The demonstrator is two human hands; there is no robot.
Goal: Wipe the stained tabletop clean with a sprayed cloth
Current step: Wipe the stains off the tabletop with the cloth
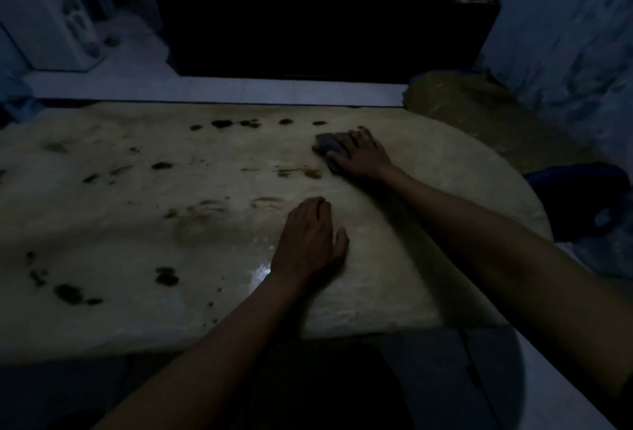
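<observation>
The pale tabletop point(428, 189) fills the middle of the dim view and carries several dark stains, such as a smear point(299, 172) near the centre and blots point(222, 123) along the far edge. My right hand point(363, 155) presses flat on a folded grey cloth point(327, 143) at the far right of the table, just right of the smear. My left hand point(310, 241) rests palm down on the bare surface nearer to me, fingers loosely bent, holding nothing.
A white appliance point(44, 22) stands on the floor at the far left. A yellowish bundle point(479, 104) lies beyond the table's right corner, and a dark blue object point(582, 196) sits at the right edge. A light patterned fabric point(565, 35) hangs at the right.
</observation>
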